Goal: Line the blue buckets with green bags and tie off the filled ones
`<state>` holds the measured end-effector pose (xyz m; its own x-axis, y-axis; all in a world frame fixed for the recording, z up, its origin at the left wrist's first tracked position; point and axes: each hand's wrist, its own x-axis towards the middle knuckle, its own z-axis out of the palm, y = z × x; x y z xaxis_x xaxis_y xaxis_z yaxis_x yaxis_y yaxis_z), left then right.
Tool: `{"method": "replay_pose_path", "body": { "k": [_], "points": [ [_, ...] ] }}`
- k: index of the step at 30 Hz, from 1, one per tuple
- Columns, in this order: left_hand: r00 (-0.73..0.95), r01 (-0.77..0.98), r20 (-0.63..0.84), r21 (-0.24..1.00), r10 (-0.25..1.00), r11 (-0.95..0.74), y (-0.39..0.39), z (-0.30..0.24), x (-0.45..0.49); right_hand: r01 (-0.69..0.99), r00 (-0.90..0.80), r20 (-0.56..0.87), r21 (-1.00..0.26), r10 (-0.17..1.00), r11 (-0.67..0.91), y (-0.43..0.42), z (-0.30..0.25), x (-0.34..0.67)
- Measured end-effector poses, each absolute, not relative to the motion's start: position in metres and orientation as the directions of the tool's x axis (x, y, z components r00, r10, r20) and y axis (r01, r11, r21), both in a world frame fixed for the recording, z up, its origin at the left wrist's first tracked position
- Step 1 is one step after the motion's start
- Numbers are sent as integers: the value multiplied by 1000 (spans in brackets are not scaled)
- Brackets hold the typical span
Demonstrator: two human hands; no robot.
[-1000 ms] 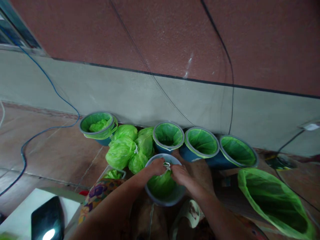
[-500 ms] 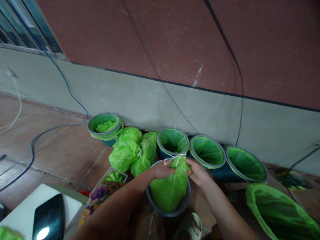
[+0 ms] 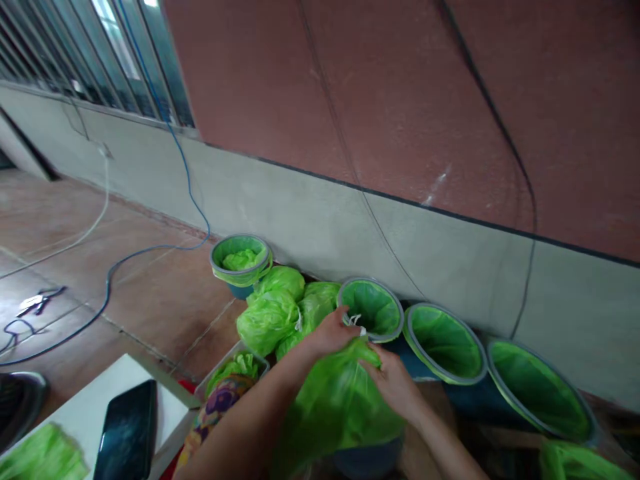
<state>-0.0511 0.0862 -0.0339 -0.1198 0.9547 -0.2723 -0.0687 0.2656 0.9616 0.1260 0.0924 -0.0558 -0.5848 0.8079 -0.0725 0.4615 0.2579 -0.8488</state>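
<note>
Head view. L hand (image 3: 333, 333) closed on the gathered neck of a green bag (image 3: 340, 413), by its white string (image 3: 356, 321). R hand (image 3: 396, 385) grips the bag's side just below. Bag is between both hands, lower end at a blue bin (image 3: 367, 460), blurred. Lined bins (image 3: 443, 343) in a row just beyond the hands. Tied bags (image 3: 270, 317) left of L hand.
</note>
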Motion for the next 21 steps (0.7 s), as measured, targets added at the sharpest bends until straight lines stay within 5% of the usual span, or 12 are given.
{"method": "replay_pose_path", "body": {
  "k": [3,7,12,17,21],
  "points": [
    [-540,267,9,950,842,162,89,-25,-91,364,-520,-15,-909,854,205,115,-52,87],
    [-777,199,130,979,616,45,88,-13,-144,183,-272,-36,-983,961,15,160,-41,20],
    [-869,93,128,991,478,-97,79,-12,-192,-59,-1,-76,-995,997,-76,208,-51,-44],
    [-864,31,73,995,499,-92,67,-20,-235,259,-12,-329,-913,944,-315,166,-112,-52],
    [-775,-40,-112,991,622,128,47,-55,-270,291,-191,-471,-865,861,-409,76,-167,-30]
  ]
}}
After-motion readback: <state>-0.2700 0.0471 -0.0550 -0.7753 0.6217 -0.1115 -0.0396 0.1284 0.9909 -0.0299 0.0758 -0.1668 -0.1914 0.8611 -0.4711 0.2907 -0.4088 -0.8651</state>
